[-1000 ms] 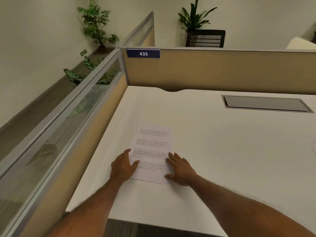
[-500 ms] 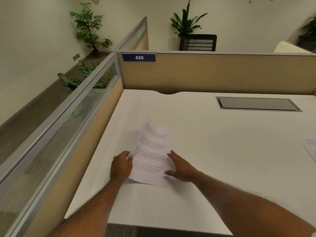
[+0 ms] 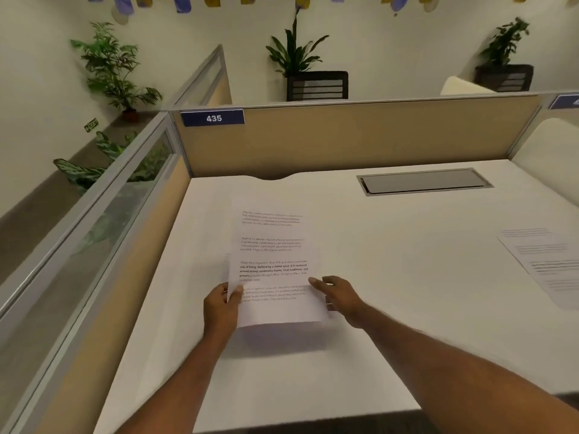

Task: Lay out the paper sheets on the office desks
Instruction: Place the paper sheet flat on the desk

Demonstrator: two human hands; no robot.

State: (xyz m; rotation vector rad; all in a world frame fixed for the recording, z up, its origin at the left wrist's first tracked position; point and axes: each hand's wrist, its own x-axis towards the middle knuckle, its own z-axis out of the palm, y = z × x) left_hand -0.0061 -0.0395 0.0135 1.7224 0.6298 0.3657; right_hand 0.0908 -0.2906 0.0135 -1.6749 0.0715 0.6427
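Head camera showed a printed white paper sheet [image 3: 272,252] held between the two hands, its near end raised clear of the smooth white rectangular desk [image 3: 391,277] and throwing a shadow on the surface just below the wrists. The left hand [image 3: 221,308] pinched the sheet's lower left edge, thumb on top and fingers curled behind. The right hand [image 3: 340,297] took the lower right edge, thumb tip on the paper and fingers seemingly beneath it, though that grip was partly hidden. Well off to the right of the right hand, a second white printed sheet [image 3: 545,261] lay flat on the same surface, so at least one placement looked done. The sheet in the hands was not yet laid down. Beyond the hands stood a tan fabric partition [image 3: 360,136] carrying a blue rectangular label marked 435 [image 3: 213,118]. How many desks or sheets remained could not be told.
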